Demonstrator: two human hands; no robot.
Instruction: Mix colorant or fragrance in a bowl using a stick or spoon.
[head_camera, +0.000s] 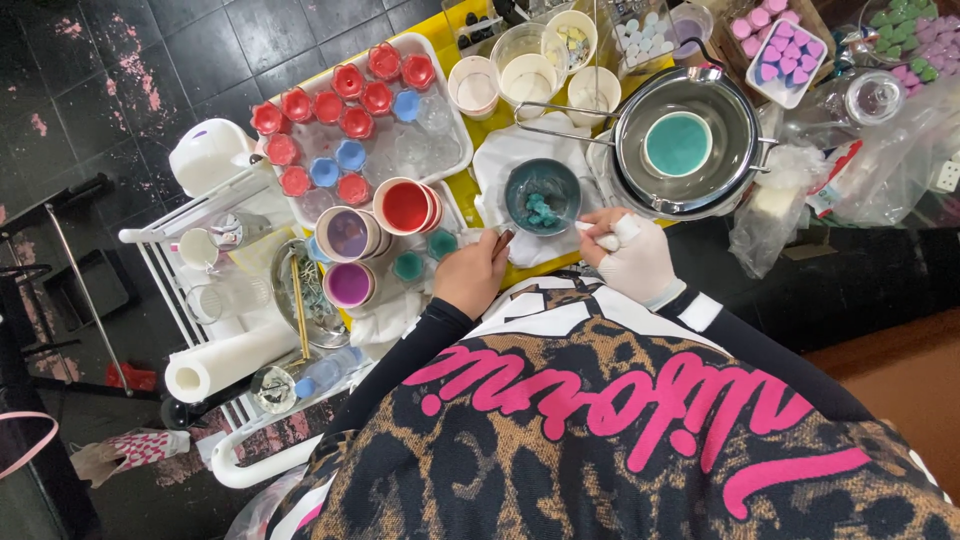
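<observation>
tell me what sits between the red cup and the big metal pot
In the head view, a small teal bowl holding teal chunks, on a white paper towel, lies between the red cup and the metal pot.

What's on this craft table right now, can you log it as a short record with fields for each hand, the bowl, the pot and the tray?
left hand: bare, closed on a small dark tool at the bowl's near edge
right hand: in a white glove, fingers closed on something small and white beside the bowl
bowl: dark teal, holds teal chunks, sits on white paper
pot: metal, with a round teal disc inside, right of the bowl
tray: white, holding small red, blue and clear moulds, left of the bowl
cups: red and purple, near the left hand
</observation>
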